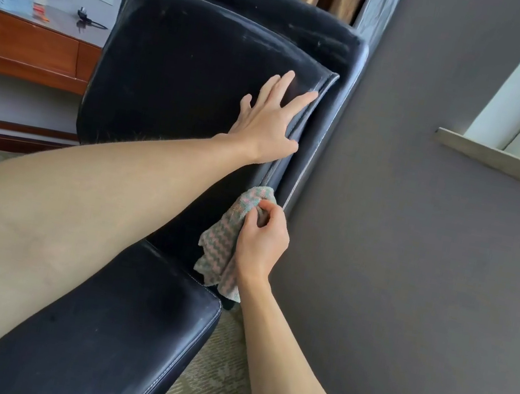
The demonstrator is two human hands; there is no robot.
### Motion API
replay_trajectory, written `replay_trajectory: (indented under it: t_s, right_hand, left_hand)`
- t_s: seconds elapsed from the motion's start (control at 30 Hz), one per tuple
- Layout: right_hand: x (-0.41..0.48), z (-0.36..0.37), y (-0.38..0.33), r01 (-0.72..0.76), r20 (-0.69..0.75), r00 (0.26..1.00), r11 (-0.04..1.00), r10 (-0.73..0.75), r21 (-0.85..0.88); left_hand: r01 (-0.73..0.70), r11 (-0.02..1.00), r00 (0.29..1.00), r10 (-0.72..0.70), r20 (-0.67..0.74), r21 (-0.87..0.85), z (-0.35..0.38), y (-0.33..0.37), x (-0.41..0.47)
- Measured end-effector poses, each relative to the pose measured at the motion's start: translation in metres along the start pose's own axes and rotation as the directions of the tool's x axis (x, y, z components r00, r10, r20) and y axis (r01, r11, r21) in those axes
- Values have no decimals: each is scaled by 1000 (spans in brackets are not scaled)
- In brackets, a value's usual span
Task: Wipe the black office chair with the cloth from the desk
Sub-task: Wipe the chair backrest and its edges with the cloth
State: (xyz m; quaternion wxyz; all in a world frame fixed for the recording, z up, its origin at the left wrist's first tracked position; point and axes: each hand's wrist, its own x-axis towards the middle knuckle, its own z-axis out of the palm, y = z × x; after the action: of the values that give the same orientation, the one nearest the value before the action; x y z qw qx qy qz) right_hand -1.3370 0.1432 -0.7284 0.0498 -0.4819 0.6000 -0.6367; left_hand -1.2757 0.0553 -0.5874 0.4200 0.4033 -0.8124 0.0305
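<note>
The black office chair fills the middle of the view, its dusty backrest upright and its seat below. My left hand lies flat on the backrest near its right edge, fingers spread, holding nothing. My right hand is lower down, shut on a pink and green zigzag cloth. The cloth's top end is pressed into the seam along the backrest's right edge, and the rest hangs down toward the seat. My left forearm hides the lower backrest.
A grey wall stands close to the chair's right side, with a window sill higher up. A wooden desk with papers, a small bottle and a plug sits at the back left. Patterned carpet lies below.
</note>
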Motion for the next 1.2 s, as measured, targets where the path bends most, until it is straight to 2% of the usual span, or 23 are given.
replay_trajectory:
  t_s: [0.13,0.27,0.4,0.53,0.77,1.07,1.2]
  right_hand:
    - [8,-4,-7,31,-10,999,999,-31,38]
    - [20,-18,-12,70,-88,994,996,-64,62]
    - [38,-41,-14,-13,-204,978,992,39,124]
    - [50,-61,-12,-58,-240,966,985,96,161]
    - [54,-73,-9,-78,-199,972,966,129,247]
    - [62,-89,-48,-4,-116,992,907,58,421]
    - [41,-98,-42,52,-118,993,905,-2,422]
  left_hand:
    - [47,999,999,-47,-15,-12,5,10,2]
    - [71,997,997,-71,-21,-8,4,15,2]
    - [87,996,996,-87,-18,-18,2,19,0]
    - [104,994,994,-105,-29,-26,2,27,-3]
    - [77,994,996,-79,-33,-75,-1,35,-13]
    - [-1,974,996,-18,-83,-228,-17,56,-42]
    - [-56,965,988,15,-157,-257,-30,66,-47]
